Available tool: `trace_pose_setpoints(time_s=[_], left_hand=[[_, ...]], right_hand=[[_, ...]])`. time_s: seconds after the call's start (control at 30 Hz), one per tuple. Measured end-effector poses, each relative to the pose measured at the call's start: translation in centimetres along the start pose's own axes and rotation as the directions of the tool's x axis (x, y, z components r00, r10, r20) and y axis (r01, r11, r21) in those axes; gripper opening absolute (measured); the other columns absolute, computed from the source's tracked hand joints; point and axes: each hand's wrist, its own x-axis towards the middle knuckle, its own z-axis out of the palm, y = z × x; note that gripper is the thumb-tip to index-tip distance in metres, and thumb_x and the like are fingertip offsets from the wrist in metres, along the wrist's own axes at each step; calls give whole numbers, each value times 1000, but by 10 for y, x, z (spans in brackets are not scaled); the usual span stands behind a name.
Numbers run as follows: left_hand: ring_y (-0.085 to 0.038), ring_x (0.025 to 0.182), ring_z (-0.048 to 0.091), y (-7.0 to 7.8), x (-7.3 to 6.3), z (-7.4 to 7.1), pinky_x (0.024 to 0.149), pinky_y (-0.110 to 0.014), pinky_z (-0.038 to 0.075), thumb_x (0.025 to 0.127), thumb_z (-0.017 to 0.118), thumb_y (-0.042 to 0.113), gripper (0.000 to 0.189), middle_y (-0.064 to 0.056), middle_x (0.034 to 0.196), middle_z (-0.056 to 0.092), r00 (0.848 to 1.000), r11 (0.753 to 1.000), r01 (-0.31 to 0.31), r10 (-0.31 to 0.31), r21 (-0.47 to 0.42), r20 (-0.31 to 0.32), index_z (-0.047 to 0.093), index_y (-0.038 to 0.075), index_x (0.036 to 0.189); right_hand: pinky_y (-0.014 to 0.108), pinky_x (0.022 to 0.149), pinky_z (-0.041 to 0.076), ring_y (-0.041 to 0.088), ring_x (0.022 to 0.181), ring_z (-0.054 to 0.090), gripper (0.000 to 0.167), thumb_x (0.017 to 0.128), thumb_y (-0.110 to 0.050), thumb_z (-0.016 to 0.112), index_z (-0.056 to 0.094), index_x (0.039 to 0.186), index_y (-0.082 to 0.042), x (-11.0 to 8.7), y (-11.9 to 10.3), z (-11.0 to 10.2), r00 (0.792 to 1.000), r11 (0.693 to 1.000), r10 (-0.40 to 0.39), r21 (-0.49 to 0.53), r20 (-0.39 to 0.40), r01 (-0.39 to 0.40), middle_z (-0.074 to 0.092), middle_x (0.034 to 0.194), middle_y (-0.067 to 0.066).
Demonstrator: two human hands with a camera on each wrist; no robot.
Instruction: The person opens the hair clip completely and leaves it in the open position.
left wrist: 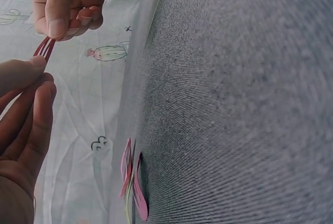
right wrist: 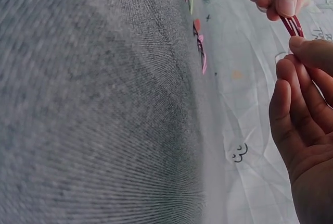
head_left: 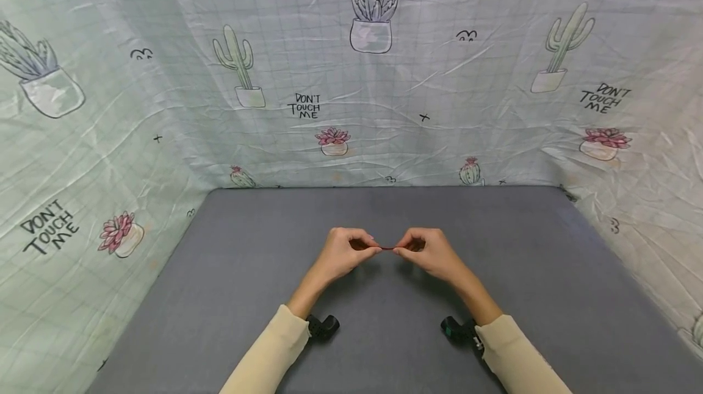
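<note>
A dark red snap hair clip (head_left: 387, 248) with narrow slots is stretched between both hands above the grey table. My left hand (head_left: 343, 254) pinches one end between thumb and fingers. The opposite end is pinched by my right hand (head_left: 431, 252). In the left wrist view a short middle stretch of the clip (left wrist: 46, 48) shows between the thumbs; the fingertips cover its ends. From the right wrist, the clip (right wrist: 292, 25) looks slim and slightly tapered.
Pink and pale green strip-like items (left wrist: 139, 195) lie on the grey table (head_left: 263, 223); similar pink and red ones (right wrist: 200, 41) appear in the right wrist view. A cactus-print curtain (head_left: 384, 89) encloses the table's back and sides.
</note>
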Motion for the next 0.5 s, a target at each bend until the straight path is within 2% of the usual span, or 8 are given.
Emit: trace_pose_setpoints(time_s=[0.1,0.23,0.4,0.5], left_hand=[[-7,69,71,0,0,0,64,-24,59,88,83,15,6,-6,84,78,1000,1000,-4,4,-10,-1,80,10,86],[-5,69,71,1,-1,2,63,-25,59,90,81,18,8,-5,85,79,1000,1000,4,-4,-29,6,80,11,88],[-5,68,71,1,0,3,62,-25,59,89,82,14,4,-6,84,79,1000,999,-3,3,-44,-5,80,12,87],[-4,68,71,1,1,2,62,-25,59,89,82,13,4,-6,84,79,1000,999,2,-2,-42,-5,80,12,86]], right_hand=[[27,59,55,23,63,67,4,88,4,77,75,85,2,-1,-13,-2,1000,1000,-16,9,-6,16,73,78,19],[29,59,56,20,63,67,4,87,5,77,75,85,2,-2,-18,-3,999,999,-32,11,-23,33,73,77,18],[28,59,55,14,63,66,4,87,4,78,75,84,1,0,-17,-4,999,1000,-23,-5,-25,23,73,76,15],[28,59,55,15,63,66,5,87,4,77,75,84,1,1,-8,-2,1000,1000,-16,-11,-23,15,73,77,14]])
